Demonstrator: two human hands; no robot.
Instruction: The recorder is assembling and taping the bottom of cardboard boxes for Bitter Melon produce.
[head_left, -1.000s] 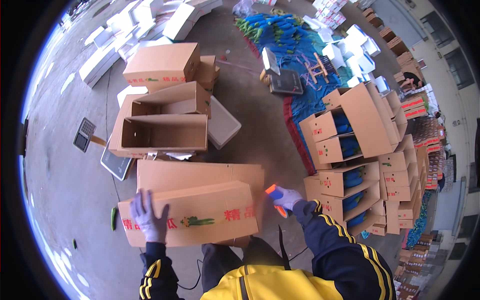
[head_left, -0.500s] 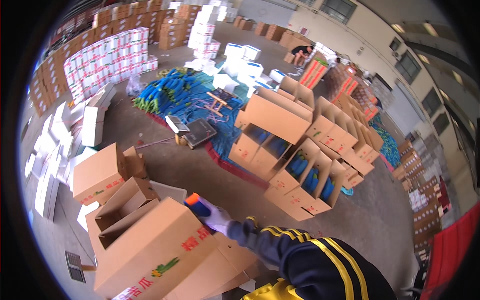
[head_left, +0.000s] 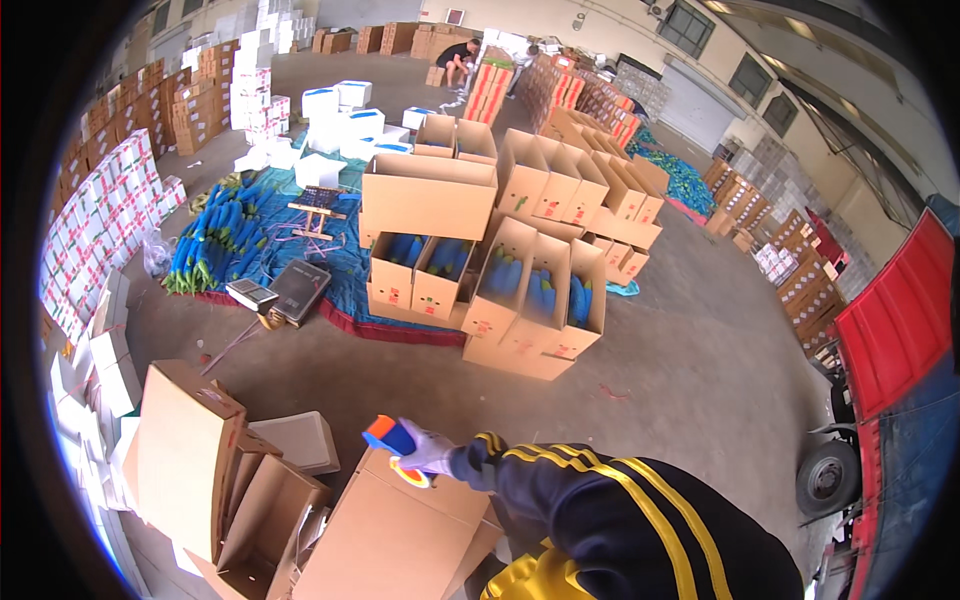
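My right hand, in a pale glove, is closed around a blue and orange tape gun. A roll with an orange and white rim shows beneath it. The tape gun is over the near edge of a brown cardboard carton, whose broad plain face lies toward me; I cannot tell whether they touch. To its left stands an open carton with its flaps up, and a tall brown carton panel leans beside it. My left hand is not in view.
Ahead, open cartons hold blue-wrapped long green produce; more lies in a pile on a blue tarp. A dark platform scale sits at the tarp's edge. White foam boxes line the left. A red truck stands right. Another person crouches far back.
The view has swung to the right, so the surroundings shift left. My right hand still holds the tape gun. The printed carton side that was in front of me no longer faces me.
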